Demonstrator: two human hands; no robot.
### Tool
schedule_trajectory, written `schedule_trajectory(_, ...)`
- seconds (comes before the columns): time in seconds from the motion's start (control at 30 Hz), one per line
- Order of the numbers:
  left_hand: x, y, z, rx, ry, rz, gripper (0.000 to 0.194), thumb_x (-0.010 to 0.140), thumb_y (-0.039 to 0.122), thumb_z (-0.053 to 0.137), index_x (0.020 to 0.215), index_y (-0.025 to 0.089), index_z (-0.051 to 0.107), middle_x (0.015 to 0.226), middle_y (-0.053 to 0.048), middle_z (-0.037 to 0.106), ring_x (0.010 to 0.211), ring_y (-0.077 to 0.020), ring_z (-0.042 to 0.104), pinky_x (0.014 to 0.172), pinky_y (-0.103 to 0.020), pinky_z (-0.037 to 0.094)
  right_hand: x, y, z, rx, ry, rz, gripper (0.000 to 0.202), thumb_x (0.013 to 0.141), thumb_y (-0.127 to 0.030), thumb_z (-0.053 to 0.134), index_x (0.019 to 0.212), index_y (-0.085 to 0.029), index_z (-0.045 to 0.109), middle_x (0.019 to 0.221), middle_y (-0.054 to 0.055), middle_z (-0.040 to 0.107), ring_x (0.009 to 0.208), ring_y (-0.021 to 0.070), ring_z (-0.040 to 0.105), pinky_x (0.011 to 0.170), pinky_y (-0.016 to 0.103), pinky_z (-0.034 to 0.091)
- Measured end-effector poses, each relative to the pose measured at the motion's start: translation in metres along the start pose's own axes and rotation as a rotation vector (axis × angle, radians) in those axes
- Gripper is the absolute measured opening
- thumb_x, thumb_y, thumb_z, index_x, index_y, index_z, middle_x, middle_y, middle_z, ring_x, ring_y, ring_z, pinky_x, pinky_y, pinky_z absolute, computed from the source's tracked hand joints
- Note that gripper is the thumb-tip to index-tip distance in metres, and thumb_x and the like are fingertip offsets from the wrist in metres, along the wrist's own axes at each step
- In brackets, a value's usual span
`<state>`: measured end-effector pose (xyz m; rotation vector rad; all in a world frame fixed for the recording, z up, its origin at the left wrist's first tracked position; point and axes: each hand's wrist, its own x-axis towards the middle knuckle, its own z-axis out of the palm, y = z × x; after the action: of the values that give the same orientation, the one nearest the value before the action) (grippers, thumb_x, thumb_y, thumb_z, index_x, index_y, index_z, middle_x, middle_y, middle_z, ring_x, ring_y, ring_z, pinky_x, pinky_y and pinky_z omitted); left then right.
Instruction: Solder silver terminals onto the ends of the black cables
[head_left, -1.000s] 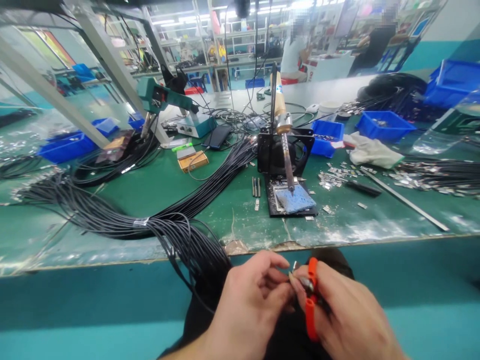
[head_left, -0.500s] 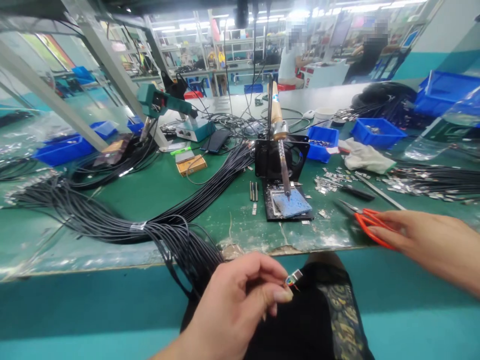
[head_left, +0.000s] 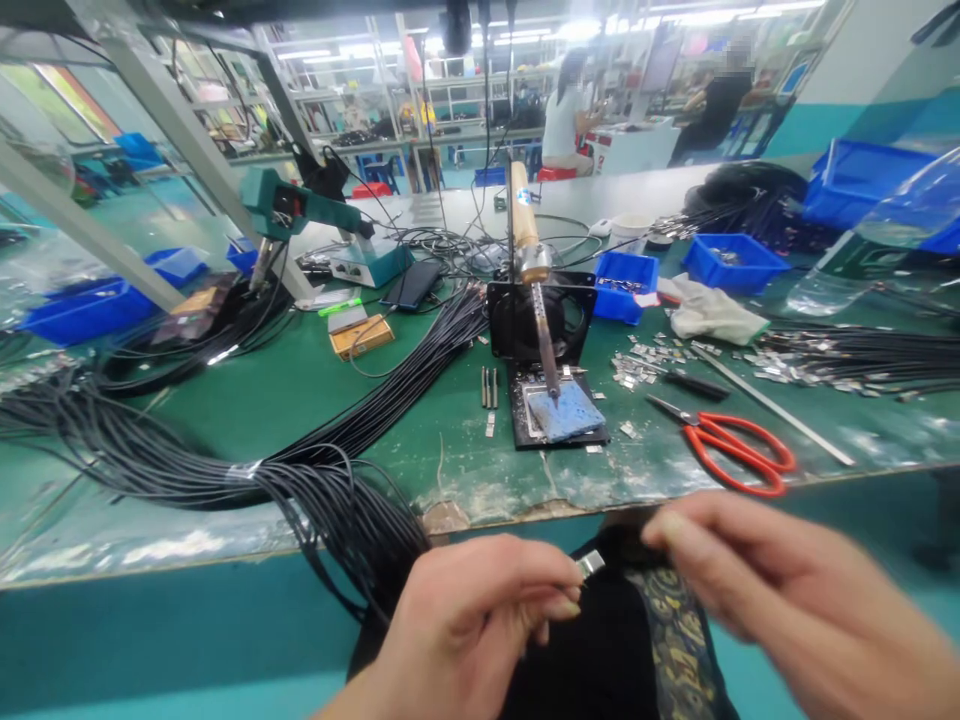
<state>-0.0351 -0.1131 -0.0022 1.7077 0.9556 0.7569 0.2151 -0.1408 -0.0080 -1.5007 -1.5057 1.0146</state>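
Thumb and fingertips of my left hand [head_left: 487, 610] pinch a small metal USB connector [head_left: 591, 564] above my lap, in front of the table edge. The connector's silver end points up and to the right; its wires are mostly hidden by the fingers. My right hand [head_left: 765, 580] hangs to the right of it, apart from the connector. Its thumb and forefinger tips are together, slightly blurred, with nothing seen between them. Beyond the right hand, scissors [head_left: 731, 450] with red handles lie on the table, their blades pointing left.
A soldering iron [head_left: 531, 240] rests in its stand, tip on a blue sponge [head_left: 564, 410]. A black cable bundle [head_left: 322, 480] hangs over the table edge at left. Loose connectors [head_left: 637, 365], a cloth [head_left: 712, 310], a steel ruler [head_left: 772, 405] and blue bins [head_left: 735, 265] lie at right.
My right hand has let go of the red-handled scissors and moved down and left towards my left hand. The left hand still holds the connector, now turned slightly.
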Motion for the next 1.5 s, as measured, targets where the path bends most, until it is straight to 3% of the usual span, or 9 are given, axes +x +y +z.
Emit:
schedule_trajectory(0.1,0.001,0.0,-0.002,0.102,-0.009,0.038,0.017,0.097,0.014,0.063,0.096,0.022,0.078,0.08,-0.004,0.08,0.063,-0.0144,0.071,0.06,-0.022,0.057,0.006,-0.019,0.031,0.194,-0.245,0.145,0.034,0.099,-0.05,0.053,0.086,-0.024,0.07,0.069,-0.001,0.061,0.06,0.0118,0.052,0.053,0.019,0.047)
schedule_trajectory(0.23,0.003,0.001,-0.002,0.145,0.005,0.033,0.015,0.096,0.017,0.064,0.092,0.022,0.078,0.076,-0.002,0.078,0.059,-0.0136,0.068,0.058,-0.022,0.054,0.016,-0.02,0.039,0.26,-0.315,0.196,0.033,0.096,-0.051,0.058,0.082,-0.022,0.067,0.064,-0.005,0.049,0.058,0.0106,0.041,0.052,0.02,0.038)
schedule_trajectory(0.33,0.011,0.004,-0.002,0.105,0.056,-0.067,0.01,0.094,0.021,0.067,0.087,0.022,0.075,0.075,-0.001,0.075,0.065,-0.0142,0.066,0.063,-0.022,0.052,0.018,-0.015,0.038,0.274,-0.287,0.215,0.033,0.095,-0.05,0.059,0.08,-0.021,0.066,0.065,-0.005,0.049,0.059,0.0109,0.041,0.054,0.021,0.037)
schedule_trajectory(0.43,0.023,0.009,-0.001,-0.053,0.052,-0.254,0.004,0.089,0.024,0.074,0.087,0.021,0.071,0.077,0.001,0.071,0.07,-0.0146,0.062,0.066,-0.022,0.049,0.021,-0.012,0.04,0.273,-0.238,0.209,0.034,0.096,-0.05,0.057,0.081,-0.021,0.065,0.069,-0.003,0.056,0.064,0.0125,0.048,0.059,0.022,0.043)
schedule_trajectory(0.57,0.037,0.013,0.002,-0.185,0.0,-0.396,0.018,0.086,0.036,0.076,0.088,0.02,0.068,0.079,0.002,0.065,0.072,-0.0147,0.057,0.066,-0.022,0.046,0.027,-0.006,0.043,0.245,-0.22,0.178,0.032,0.097,-0.05,0.055,0.084,-0.023,0.064,0.077,0.0,0.064,0.071,0.0154,0.056,0.064,0.023,0.048)
schedule_trajectory(0.73,0.052,0.012,0.0,-0.092,-0.031,-0.412,0.021,0.095,0.037,0.062,0.084,0.019,0.067,0.073,0.004,0.057,0.069,-0.0143,0.049,0.063,-0.022,0.04,0.04,0.0,0.043,0.205,-0.151,0.121,0.027,0.096,-0.046,0.058,0.084,-0.023,0.067,0.071,-0.001,0.061,0.066,0.0148,0.054,0.06,0.023,0.048)
schedule_trajectory(1.0,0.075,0.005,-0.015,-0.271,-0.077,-0.48,0.017,0.092,0.033,0.068,0.091,0.016,0.068,0.081,0.0,0.063,0.075,-0.0142,0.052,0.071,-0.024,0.04,0.063,-0.003,0.04,0.303,-0.134,0.165,0.028,0.094,-0.046,0.062,0.082,-0.022,0.068,0.067,-0.003,0.055,0.062,0.0123,0.05,0.056,0.02,0.044)
schedule_trajectory(1.2,0.096,-0.001,-0.027,-0.343,-0.124,-0.564,0.021,0.085,0.034,0.076,0.087,0.015,0.067,0.065,0.006,0.052,0.055,-0.0078,0.039,0.05,-0.019,0.029,0.073,-0.005,0.046,0.368,-0.104,0.28,0.031,0.088,-0.05,0.068,0.076,-0.022,0.064,0.06,-0.006,0.041,0.054,0.0105,0.032,0.045,0.021,0.029)
schedule_trajectory(1.5,0.121,-0.001,-0.046,-0.235,-0.213,-0.583,0.019,0.082,0.031,0.078,0.081,0.013,0.071,0.058,0.005,0.057,0.052,-0.0083,0.047,0.047,-0.016,0.037,0.08,-0.003,0.058,0.356,0.065,0.301,0.036,0.086,-0.057,0.069,0.081,-0.022,0.066,0.062,-0.004,0.05,0.056,0.0112,0.039,0.047,0.022,0.033)
